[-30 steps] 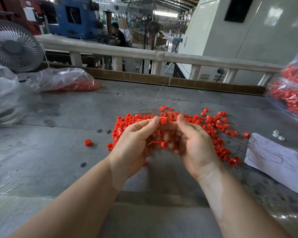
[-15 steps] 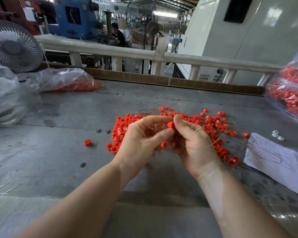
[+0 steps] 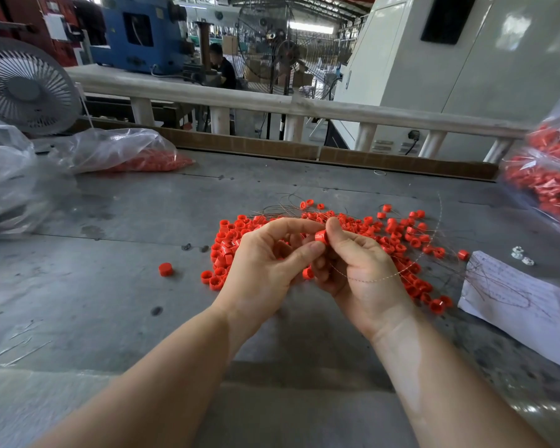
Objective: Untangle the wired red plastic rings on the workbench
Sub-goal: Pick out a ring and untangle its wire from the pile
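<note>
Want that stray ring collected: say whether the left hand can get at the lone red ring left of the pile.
Probably yes: bare workbench lies between the left hand and lone ring, but it must first release the pinched ring.

Two hands: left hand (image 3: 265, 270) and right hand (image 3: 362, 276). One red ring (image 3: 321, 237) pinched between them; a pile of rings (image 3: 398, 244) beyond the hands, too many and too overlapped to count. One lone ring (image 3: 166, 269) left of the left hand. Three plastic bags: two far left (image 3: 120, 150) (image 3: 7, 176), one far right (image 3: 550, 176). Two fans (image 3: 26, 87) (image 3: 285, 50). One paper sheet (image 3: 524, 302) right of the right hand.
</note>
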Demonstrator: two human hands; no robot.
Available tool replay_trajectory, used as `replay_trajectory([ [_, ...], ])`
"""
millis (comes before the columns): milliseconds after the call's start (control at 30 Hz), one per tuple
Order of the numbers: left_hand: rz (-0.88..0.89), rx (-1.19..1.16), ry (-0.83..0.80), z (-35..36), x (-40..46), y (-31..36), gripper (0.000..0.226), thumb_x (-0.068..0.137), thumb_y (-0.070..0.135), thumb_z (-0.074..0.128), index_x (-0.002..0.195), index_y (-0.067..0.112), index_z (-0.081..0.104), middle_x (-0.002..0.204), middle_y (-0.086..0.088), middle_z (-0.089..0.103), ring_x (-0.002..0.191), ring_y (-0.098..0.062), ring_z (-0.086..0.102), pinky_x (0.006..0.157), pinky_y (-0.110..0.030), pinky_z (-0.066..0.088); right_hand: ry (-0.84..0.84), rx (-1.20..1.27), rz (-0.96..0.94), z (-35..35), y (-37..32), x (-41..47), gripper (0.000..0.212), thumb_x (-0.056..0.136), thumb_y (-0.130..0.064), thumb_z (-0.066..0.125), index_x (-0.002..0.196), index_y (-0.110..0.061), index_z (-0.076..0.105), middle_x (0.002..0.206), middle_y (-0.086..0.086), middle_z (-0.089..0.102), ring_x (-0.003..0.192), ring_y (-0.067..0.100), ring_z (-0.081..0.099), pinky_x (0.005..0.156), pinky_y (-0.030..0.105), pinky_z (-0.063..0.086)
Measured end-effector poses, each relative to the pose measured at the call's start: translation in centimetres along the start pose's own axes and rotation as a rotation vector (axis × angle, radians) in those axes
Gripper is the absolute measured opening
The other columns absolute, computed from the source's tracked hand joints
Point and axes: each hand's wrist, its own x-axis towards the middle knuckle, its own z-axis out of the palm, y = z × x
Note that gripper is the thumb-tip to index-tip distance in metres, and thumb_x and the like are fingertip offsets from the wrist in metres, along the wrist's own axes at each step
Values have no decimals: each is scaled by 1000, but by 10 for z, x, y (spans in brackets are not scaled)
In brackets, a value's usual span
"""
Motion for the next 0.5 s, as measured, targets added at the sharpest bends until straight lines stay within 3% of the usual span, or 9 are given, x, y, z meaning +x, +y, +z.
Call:
replay_trajectory([
  [133, 49, 125, 11, -1, 0, -3, 19, 80, 7, 70, 86, 25, 68, 59, 11, 61, 51, 0, 52, 53, -17, 46, -43, -41, -23, 2, -2, -2, 30, 73, -46, 58, 70, -22, 76, 49, -9, 50, 46, 3, 40, 46, 17, 28],
  [200, 74, 193, 45, -1, 0, -5, 23, 79, 10, 72, 82, 32, 67, 62, 9, 57, 51, -2, 47, 52, -17, 42, -44, -32, -7, 3, -2, -3, 40, 69, -44, 62, 86, -10, 75, 49, -7, 45, 45, 3, 37, 44, 16, 27],
  [267, 94, 245, 70, 0, 0, -7, 30, 78, 11, 74, 78, 39, 64, 66, 4, 56, 53, -2, 45, 52, -18, 42, -21, -32, 20, 4, -3, -2, 67, 67, -41, 64, 101, 16, 60, 49, -6, 41, 43, 2, 35, 43, 14, 25],
  [333, 112, 279, 78, 0, 0, -6, 34, 77, 11, 74, 77, 42, 63, 67, 7, 54, 55, -2, 45, 53, -20, 42, -19, -32, 27, 4, -3, -2, 78, 66, -39, 64, 107, 25, 46, 46, -8, 40, 41, 1, 33, 43, 14, 24],
  [400, 125, 296, 75, 1, 0, -5, 33, 76, 11, 75, 80, 42, 63, 67, 10, 52, 57, -1, 46, 54, -20, 43, -18, -3, 18, 4, -3, -1, 72, 66, -37, 63, 105, 23, 50, 44, -9, 40, 41, 1, 31, 46, 15, 24],
  [500, 143, 316, 65, 1, -1, -4, 28, 75, 9, 75, 83, 34, 66, 69, 11, 51, 60, 0, 47, 58, -17, 43, 1, 14, 1, 3, -4, -3, 41, 67, -33, 64, 83, 4, 62, 45, -9, 43, 41, 0, 33, 44, 13, 27],
])
